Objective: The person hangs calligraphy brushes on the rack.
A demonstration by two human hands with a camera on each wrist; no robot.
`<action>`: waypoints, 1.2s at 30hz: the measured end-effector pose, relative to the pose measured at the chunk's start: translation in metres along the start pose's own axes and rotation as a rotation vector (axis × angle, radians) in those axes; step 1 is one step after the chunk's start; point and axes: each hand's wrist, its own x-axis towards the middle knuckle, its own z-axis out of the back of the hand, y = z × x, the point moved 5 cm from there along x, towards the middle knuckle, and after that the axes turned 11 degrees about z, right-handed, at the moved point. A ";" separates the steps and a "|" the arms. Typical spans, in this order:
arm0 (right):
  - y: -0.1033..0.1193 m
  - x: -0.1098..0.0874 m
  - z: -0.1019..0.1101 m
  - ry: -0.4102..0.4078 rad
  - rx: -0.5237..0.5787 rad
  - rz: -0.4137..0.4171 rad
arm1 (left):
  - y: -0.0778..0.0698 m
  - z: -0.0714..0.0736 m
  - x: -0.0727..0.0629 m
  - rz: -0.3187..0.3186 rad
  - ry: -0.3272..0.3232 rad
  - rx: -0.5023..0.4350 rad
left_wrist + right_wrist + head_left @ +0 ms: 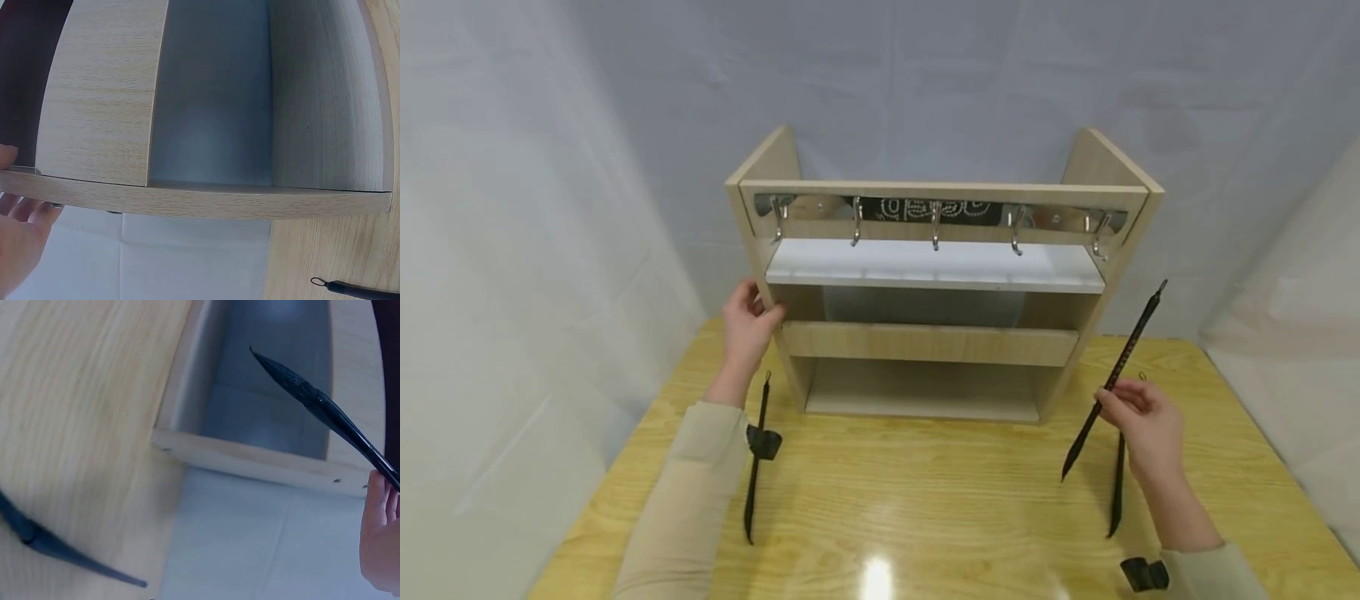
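Note:
A light wooden shelf unit [932,343] stands on the table, with a row of metal hooks [936,225] across its upper board. My left hand [747,329] grips the front edge of its left side panel [212,201], thumb on the inner side and fingers outside. Off the unit's right side, my right hand [1152,429] pinches a black calligraphy brush [1129,346] by its handle. The brush slants in the air, hanging loop up and dark bristle tip [284,375] down to the left. Behind this hand lies a second calligraphy brush [1117,492], partly hidden.
Left of the unit, another calligraphy brush [752,492] lies across a small black brush rest [765,443]. A similar black rest [1145,574] sits by the right sleeve. White sheeting [625,167] surrounds the yellow wood-grain table [910,483].

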 end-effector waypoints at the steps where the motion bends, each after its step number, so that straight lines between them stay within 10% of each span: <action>1: -0.008 0.001 0.003 0.004 0.006 0.022 | 0.000 0.000 0.000 -0.001 0.002 -0.001; 5: -0.020 0.005 0.002 0.038 -0.035 0.113 | 0.000 0.000 -0.001 -0.001 0.006 -0.003; 15: 0.121 -0.024 -0.076 0.040 -0.289 0.071 | 0.000 0.000 -0.001 0.005 0.009 -0.002; 36: 0.131 -0.022 -0.088 0.100 -0.464 0.136 | 0.000 0.001 -0.003 0.022 0.009 -0.007</action>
